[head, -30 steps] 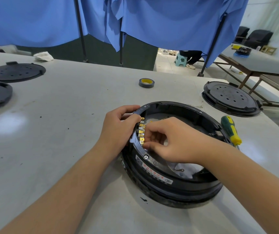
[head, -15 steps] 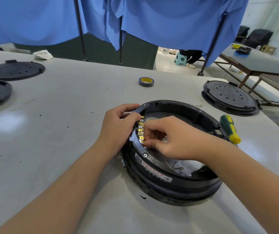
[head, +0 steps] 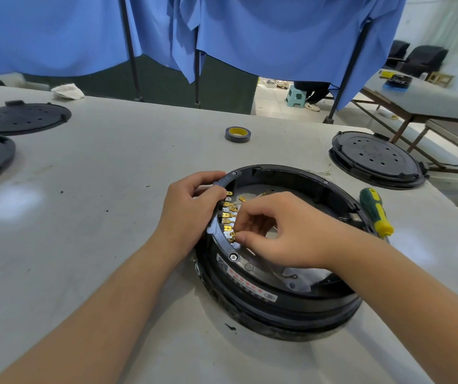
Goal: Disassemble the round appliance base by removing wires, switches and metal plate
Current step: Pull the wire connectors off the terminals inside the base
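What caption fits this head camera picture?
Left hand steadies the round appliance base while right hand picks at brass terminals.

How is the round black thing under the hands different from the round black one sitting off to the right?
The round appliance base under the hands is open on top, showing brass terminals along its inner wall; the black unit at right is closed by a flat cover with small holes. The base is gripped by the left hand while the right hand reaches inside; the unit at right lies untouched. Both are round, black, and rest on the grey table.
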A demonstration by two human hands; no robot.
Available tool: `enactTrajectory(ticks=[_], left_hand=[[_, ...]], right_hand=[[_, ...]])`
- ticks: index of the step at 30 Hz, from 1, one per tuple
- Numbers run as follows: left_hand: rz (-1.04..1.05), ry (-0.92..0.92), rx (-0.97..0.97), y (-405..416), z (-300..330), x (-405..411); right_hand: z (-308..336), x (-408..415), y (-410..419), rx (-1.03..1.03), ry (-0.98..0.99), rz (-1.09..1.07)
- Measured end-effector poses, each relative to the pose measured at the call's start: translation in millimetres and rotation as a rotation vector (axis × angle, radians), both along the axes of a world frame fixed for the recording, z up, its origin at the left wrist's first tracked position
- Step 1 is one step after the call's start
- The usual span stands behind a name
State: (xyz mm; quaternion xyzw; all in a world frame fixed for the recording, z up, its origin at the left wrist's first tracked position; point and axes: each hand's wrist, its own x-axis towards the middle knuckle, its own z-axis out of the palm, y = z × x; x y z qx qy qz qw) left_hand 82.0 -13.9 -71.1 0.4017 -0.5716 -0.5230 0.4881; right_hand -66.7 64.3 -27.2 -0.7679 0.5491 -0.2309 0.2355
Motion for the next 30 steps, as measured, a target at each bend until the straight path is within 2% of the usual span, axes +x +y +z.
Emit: enactTrajectory(ticks=[8, 13, 22, 30], left_hand=[[-0.006, -0.002, 0.002, 0.9, 1.3, 0.0], [0.001, -0.012, 0.006, 2.1, 2.1, 0.2], [-0.011, 0.012, 0.017, 4.2, 4.3, 0.0], [-0.002, -0.020, 0.003, 2.2, 3.4, -0.9]], right_hand=[[2.2, 1.3, -1.8, 0.009, 0.021, -0.070], [0.6, -0.5, -4.9, 0.041, -0.124, -0.151], [-1.8, 8.0, -9.7, 0.028, 0.072, -0.231], [-3.1, 12.4, -10.6, 0.000, 0.088, -0.242]])
